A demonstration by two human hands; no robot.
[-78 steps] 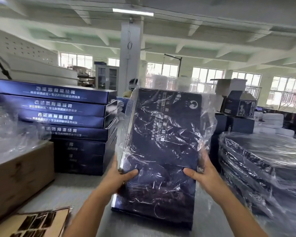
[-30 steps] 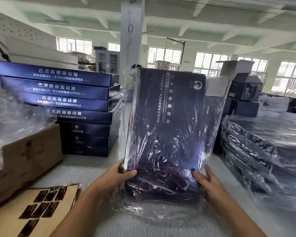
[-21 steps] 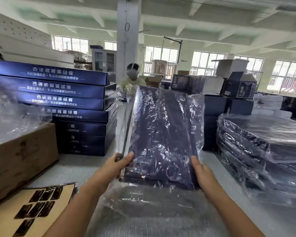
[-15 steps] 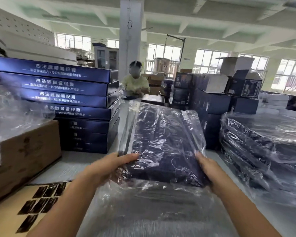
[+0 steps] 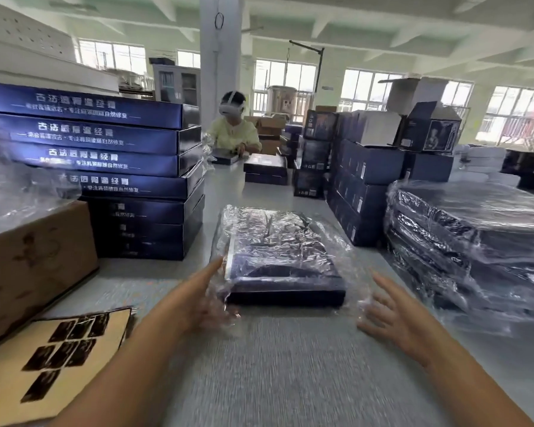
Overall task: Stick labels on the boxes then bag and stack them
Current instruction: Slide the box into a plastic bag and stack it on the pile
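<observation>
A flat dark blue box in a clear plastic bag (image 5: pixel 278 260) lies flat on the grey table (image 5: pixel 290 365) in front of me. My left hand (image 5: pixel 198 300) reaches with straight fingers to the box's near left corner and touches the loose plastic there. My right hand (image 5: pixel 392 315) hovers open just right of the box, fingers spread, near the bag's edge. A tan sheet with dark labels (image 5: pixel 50 359) lies at the lower left. A stack of unbagged blue boxes (image 5: pixel 105 161) stands at the left, and a stack of bagged boxes (image 5: pixel 475 241) at the right.
A brown carton (image 5: pixel 31 260) with crumpled plastic on top sits at the far left. More dark boxes (image 5: pixel 364 180) are piled behind the bagged box. Another person with a headset (image 5: pixel 233 131) works at the table's far end beside a white pillar (image 5: pixel 219 57).
The bagged box went from upright between my hands to lying flat on the table. Both hands have let go and opened beside it.
</observation>
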